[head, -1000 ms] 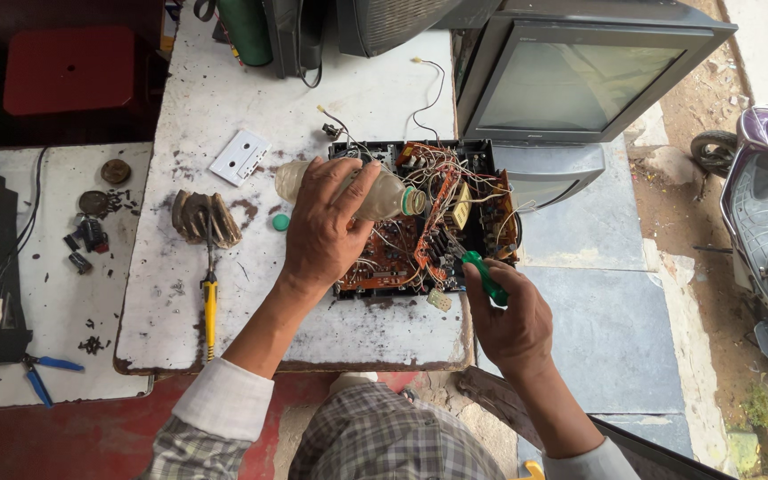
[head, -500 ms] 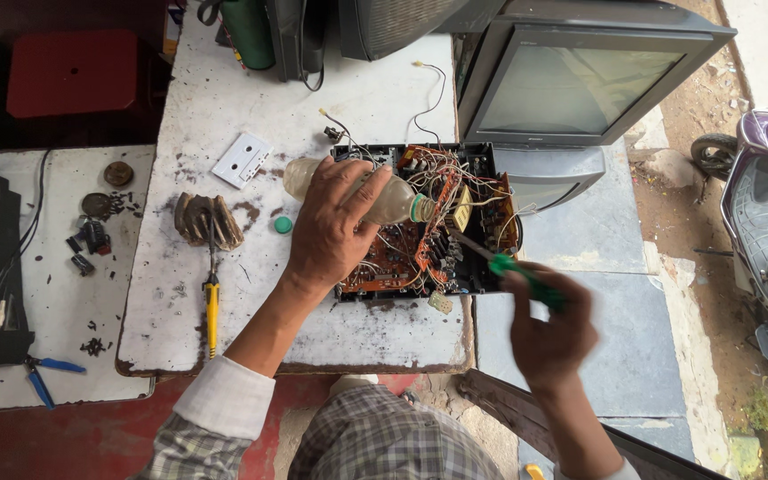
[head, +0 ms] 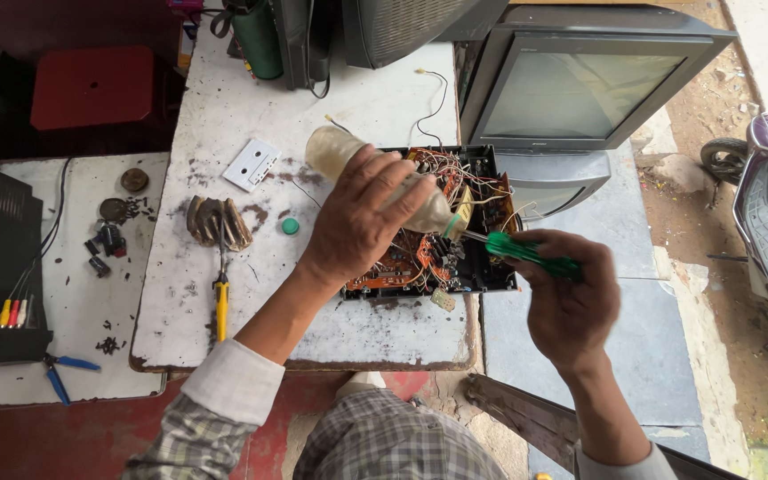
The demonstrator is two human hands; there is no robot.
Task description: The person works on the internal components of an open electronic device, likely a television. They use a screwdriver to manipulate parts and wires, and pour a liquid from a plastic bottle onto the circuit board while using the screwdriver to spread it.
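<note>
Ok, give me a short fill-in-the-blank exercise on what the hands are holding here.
1. The left hand tips a clear plastic ____ over the circuit board.
2. The right hand holds a screwdriver whose handle is ____.
3. The small round cap lying on the white table is ____.

Missing words: bottle; green; green

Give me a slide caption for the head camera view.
Left hand tilts a plastic bottle over an open circuit board; right hand holds a green-handled screwdriver.
</note>
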